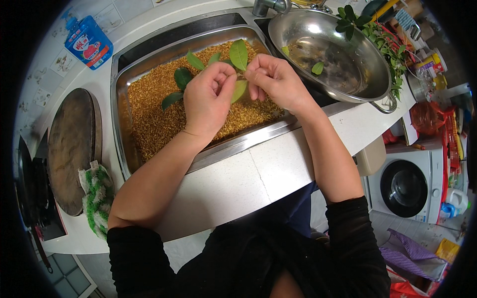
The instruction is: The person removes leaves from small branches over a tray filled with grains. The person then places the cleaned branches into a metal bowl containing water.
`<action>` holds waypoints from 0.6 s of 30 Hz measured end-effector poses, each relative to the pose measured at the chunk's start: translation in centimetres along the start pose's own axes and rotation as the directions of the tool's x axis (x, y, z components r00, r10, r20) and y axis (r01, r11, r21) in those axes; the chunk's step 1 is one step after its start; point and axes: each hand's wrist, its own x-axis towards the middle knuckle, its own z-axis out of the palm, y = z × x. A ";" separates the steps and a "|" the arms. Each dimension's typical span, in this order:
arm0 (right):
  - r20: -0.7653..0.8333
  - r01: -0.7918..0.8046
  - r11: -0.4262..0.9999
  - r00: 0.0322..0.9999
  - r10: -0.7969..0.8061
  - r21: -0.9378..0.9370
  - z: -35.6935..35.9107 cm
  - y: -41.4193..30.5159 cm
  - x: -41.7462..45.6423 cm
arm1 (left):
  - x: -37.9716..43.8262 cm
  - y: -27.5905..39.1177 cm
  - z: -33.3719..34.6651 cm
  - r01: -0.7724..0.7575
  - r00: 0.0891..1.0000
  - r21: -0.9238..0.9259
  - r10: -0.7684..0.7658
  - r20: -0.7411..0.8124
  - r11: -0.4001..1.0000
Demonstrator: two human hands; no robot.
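My left hand (pixel 210 95) grips a leafy green sprig; its dark leaves (pixel 182 78) stick out left of my fingers. Close by on the right, the fingertips of my right hand (pixel 274 80) are pinched at the sprig near the base of a bright green leaf (pixel 238 54). A second light leaf (pixel 239 91) hangs between the hands. What exactly lies between the right fingertips is too small to tell. Both hands are above a rectangular stainless steel tray (pixel 125 83), set over the sink. It holds a layer of tiny golden-orange blossoms (pixel 156 123), which look like osmanthus.
Right of the tray stands a big steel basin (pixel 337 91) with a loose leaf (pixel 317 68) inside. Leafy branches (pixel 389 56) lie beyond it. A tap (pixel 266 6) rises behind. Leftward are a blue detergent bottle (pixel 89 43), a round wooden chopping board (pixel 70 149) and a green-white cloth (pixel 97 199).
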 end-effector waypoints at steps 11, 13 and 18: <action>-0.031 -0.006 1.000 1.000 0.006 -0.005 -0.3 0.1 0.2 | 0.0 0.1 -0.1 0.023 1.000 -0.025 -0.023 0.001 0.999; -0.032 -0.006 1.000 0.999 0.005 -0.013 -0.2 0.1 0.1 | 0.0 0.1 -0.1 0.034 0.999 -0.020 -0.034 0.000 0.999; -0.021 0.002 1.000 1.000 -0.002 -0.006 -0.1 0.1 0.1 | -0.1 0.4 0.0 0.047 0.999 0.016 -0.047 0.008 0.999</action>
